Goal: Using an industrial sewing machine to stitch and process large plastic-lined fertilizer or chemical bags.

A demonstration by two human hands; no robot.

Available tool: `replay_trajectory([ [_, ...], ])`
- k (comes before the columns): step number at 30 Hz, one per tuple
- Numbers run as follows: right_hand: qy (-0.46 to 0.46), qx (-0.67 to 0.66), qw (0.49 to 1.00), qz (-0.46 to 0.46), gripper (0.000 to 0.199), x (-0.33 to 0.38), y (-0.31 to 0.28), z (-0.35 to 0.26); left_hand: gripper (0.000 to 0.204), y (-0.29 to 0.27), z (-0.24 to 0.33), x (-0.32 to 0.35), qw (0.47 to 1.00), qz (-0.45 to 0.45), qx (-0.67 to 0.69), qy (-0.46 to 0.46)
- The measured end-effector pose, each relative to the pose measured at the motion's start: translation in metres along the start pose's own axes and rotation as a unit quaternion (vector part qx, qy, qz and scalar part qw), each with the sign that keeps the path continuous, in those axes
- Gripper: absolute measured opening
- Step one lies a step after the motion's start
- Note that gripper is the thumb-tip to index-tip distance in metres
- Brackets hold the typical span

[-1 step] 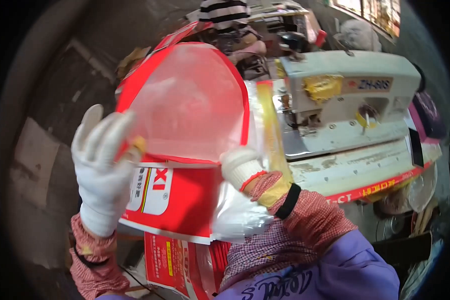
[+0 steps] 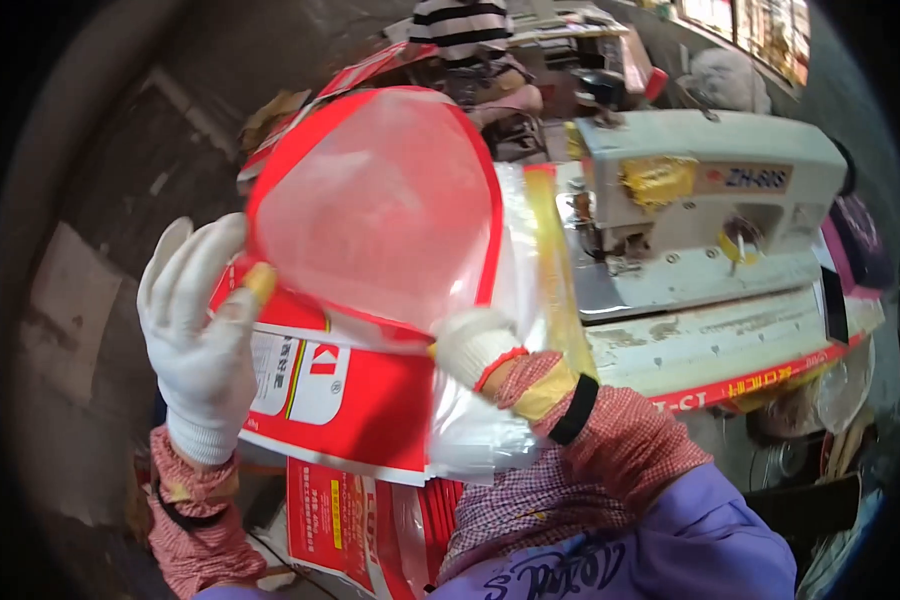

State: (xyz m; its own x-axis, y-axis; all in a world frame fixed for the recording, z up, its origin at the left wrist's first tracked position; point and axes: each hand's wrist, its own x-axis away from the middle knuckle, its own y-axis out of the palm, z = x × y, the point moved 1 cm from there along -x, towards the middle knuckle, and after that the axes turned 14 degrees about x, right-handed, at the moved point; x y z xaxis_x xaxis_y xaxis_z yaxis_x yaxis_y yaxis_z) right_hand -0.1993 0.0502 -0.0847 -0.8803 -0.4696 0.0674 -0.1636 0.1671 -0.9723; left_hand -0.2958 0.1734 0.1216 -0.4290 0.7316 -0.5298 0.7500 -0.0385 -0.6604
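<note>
A red and white plastic bag (image 2: 390,220) stands before me with its mouth spread wide, its pale inside showing within a red rim. My right hand (image 2: 475,345), in a white knit glove, is closed on the near right edge of that mouth. At the left edge of the bag is my left hand (image 2: 198,315), also gloved, its fingers stretched and its yellow-tipped thumb held apart. Red film shows behind the gap between thumb and fingers. Under the opened bag lie more printed red and white bags (image 2: 385,410) and clear plastic film (image 2: 485,445).
On the right stands a pale industrial sewing machine (image 2: 705,200) with yellow tape on its head. Folded red bags (image 2: 335,520) hang below, by my lap. A person in a striped top (image 2: 462,35) sits beyond the bags. A dark phone-like slab (image 2: 832,300) leans at the machine's right end.
My left hand has drawn slightly left, away from the bag's edge. The bag's mouth has shifted a little in shape, while my right hand keeps its hold.
</note>
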Motion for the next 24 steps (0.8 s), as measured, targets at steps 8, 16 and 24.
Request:
replay_trajectory([
  [8, -0.281, -0.245, 0.913, -0.165, 0.045, 0.078, 0.033, -0.115, 0.04, 0.024, 0.073, 0.27, 0.619, 0.185, 0.3, -0.702],
  [16, -0.319, -0.329, 0.855, -0.244, 0.036, 0.107, 0.085, -0.139, 0.028, 0.062, 0.16, 0.342, 0.255, 0.315, 0.547, -0.733],
  [24, -0.2, -0.112, 0.972, 0.056, 0.034, 0.117, 0.056, -0.041, 0.031, -0.062, 0.199, 0.428, 0.336, 0.283, 0.47, -0.765],
])
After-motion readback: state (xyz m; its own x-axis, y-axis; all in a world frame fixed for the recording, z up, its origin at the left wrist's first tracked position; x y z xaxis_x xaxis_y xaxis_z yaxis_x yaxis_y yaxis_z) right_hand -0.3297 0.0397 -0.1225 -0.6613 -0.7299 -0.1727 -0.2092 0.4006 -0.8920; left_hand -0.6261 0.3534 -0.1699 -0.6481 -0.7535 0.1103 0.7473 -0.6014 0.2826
